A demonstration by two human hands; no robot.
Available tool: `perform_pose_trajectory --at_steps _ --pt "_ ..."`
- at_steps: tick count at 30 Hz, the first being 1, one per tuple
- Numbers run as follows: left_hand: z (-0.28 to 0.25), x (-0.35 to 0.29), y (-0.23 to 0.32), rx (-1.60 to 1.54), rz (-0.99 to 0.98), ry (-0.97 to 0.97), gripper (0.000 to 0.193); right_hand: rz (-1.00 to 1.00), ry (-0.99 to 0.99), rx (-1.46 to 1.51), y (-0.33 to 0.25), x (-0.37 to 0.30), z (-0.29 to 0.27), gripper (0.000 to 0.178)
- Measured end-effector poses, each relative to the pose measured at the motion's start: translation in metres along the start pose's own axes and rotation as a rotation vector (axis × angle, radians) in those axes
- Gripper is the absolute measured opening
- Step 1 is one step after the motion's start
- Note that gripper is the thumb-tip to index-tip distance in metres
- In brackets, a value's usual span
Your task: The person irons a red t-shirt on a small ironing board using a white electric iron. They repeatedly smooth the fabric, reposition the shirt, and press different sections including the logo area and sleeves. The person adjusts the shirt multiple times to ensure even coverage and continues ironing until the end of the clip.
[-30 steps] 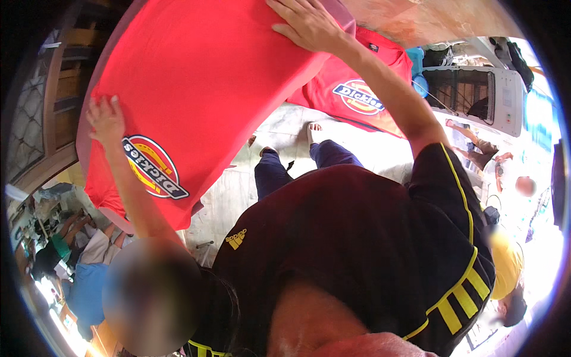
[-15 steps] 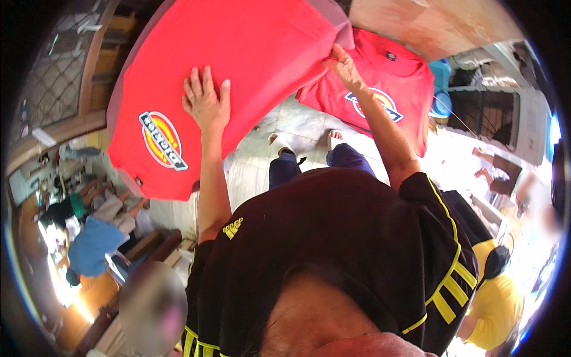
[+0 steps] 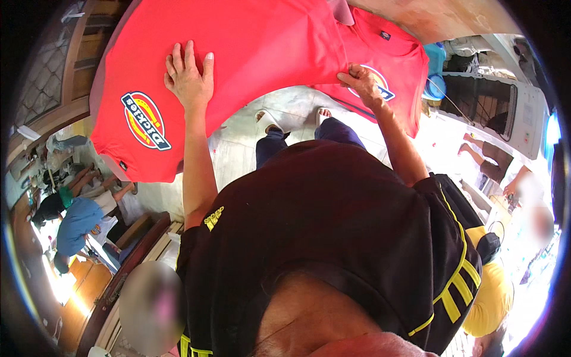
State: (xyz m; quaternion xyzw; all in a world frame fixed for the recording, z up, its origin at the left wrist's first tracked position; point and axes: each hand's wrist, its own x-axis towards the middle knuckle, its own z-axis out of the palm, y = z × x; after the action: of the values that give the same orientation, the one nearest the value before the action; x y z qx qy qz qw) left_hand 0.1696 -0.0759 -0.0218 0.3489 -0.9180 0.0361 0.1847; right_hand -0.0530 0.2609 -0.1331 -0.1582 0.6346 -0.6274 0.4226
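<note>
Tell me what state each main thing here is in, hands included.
Left hand: open, palm down on the larger red shirt.
Right hand: closed, pinching the larger red shirt's edge.
Larger red shirt: spread out, emblem up.
Second red shirt: laid out, partly covered.
White machine: can't tell whether it's running.

We see a mauve board (image 3: 341, 13), mostly covered, red shirt (image 3: 238, 53) spread on it. Below, we see pale floor (image 3: 235, 146), sandalled feet (image 3: 324, 113) on it.
</note>
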Motion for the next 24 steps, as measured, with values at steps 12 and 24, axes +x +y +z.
perform_pose_trajectory --at_steps 12,24 --pt "0.005 0.001 -0.006 -0.026 -0.012 -0.026 0.066 0.216 -0.029 0.286 -0.028 -0.025 -0.042 0.013" --pt "0.006 0.001 -0.008 0.0 -0.018 -0.048 0.067 0.286 -0.173 0.777 -0.047 -0.017 -0.048 0.033"
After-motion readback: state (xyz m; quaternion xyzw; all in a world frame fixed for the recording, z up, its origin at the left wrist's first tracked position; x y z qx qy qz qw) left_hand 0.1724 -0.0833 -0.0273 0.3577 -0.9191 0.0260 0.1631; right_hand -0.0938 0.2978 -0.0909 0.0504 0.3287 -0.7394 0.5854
